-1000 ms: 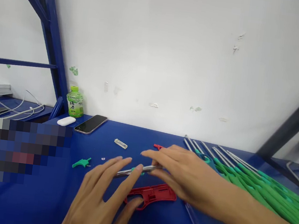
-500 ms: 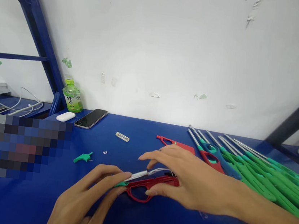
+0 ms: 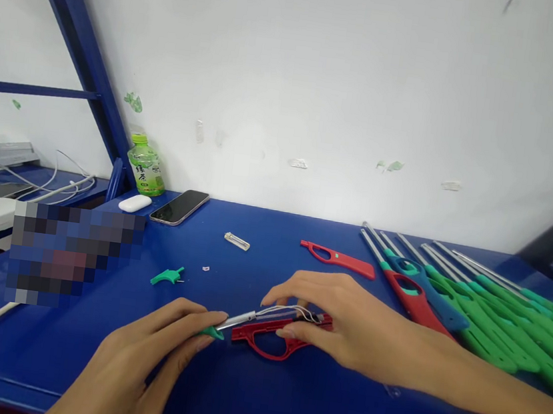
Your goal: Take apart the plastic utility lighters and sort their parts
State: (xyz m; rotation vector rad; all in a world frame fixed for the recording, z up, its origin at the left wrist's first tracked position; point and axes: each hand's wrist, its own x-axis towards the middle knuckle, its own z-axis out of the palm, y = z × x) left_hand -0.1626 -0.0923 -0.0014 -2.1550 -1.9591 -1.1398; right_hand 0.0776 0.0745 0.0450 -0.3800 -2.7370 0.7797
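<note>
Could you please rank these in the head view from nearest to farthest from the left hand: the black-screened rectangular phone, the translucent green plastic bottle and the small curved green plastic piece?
1. Small curved green plastic piece: just beyond the left hand.
2. Black-screened rectangular phone: farther back, lying flat.
3. Translucent green plastic bottle: standing at the back left.

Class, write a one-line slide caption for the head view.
Left hand holding a metal tube, right hand at a red plastic handle, above a blue table.

Left hand (image 3: 153,346) pinching metal tube (image 3: 239,320), red casing (image 3: 260,328)
</note>
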